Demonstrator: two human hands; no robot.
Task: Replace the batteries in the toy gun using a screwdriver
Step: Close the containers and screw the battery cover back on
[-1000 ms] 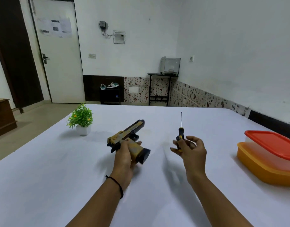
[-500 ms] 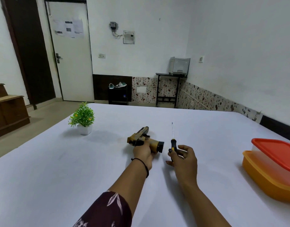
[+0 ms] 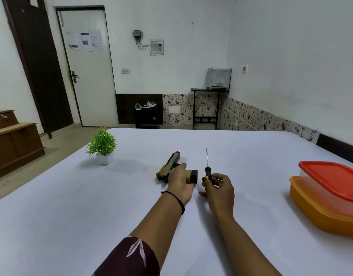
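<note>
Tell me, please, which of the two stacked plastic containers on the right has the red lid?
The upper, translucent container carries the red lid. It sits nested in the orange container below, which shows no lid of its own.

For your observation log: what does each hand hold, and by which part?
Left hand holds the toy gun around its grip; right hand holds the screwdriver by its handle.

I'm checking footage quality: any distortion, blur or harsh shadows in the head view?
Head view: wide-angle bending shows at the edges, where the dark door frame leans; lighting is soft and even, with only faint shadows on the white table beside the potted plant; toy gun and screwdriver look sharp.
</note>
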